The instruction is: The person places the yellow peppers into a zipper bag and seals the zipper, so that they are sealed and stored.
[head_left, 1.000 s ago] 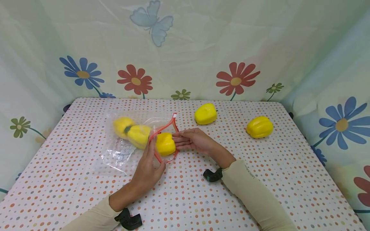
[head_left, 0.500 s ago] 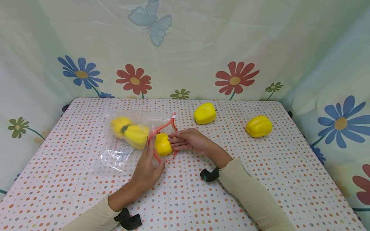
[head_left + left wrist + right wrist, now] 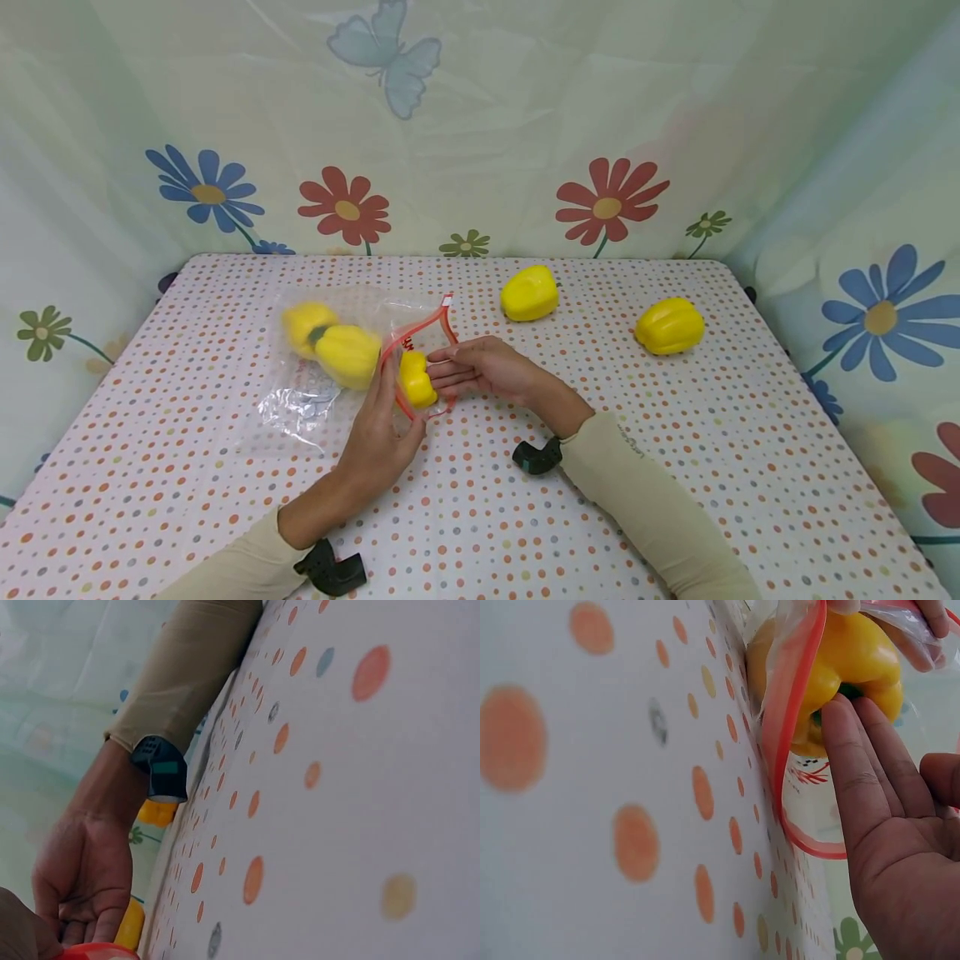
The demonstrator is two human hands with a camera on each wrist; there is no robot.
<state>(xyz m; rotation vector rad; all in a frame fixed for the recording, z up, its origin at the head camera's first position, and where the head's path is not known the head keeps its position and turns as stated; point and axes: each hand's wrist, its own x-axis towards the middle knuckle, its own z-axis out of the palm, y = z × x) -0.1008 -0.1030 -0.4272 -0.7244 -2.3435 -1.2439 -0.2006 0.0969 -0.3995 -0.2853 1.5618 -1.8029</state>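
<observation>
A clear zip bag (image 3: 292, 421) with a red-edged mouth lies on the table. Two yellow bell peppers (image 3: 348, 357) show through its plastic. A third yellow bell pepper (image 3: 417, 379) is in the mouth, its green stem end facing outward in the right wrist view. My left hand (image 3: 377, 446) holds the bag by its red rim (image 3: 799, 712), fingers along one side and thumb near the lower edge. Straight fingers of my right hand (image 3: 487, 367) reach in at the mouth and press the stem end of that pepper (image 3: 862, 656).
Another yellow bell pepper (image 3: 529, 293) lies behind my right hand, and one more yellow pepper (image 3: 670, 327) sits farther right. The dotted tablecloth (image 3: 480, 517) covers the table. A flowered curtain (image 3: 480, 150) stands along the back and sides.
My right hand has moved left, pushing the pepper deeper into the bag mouth. My left hand stays at the rim.
</observation>
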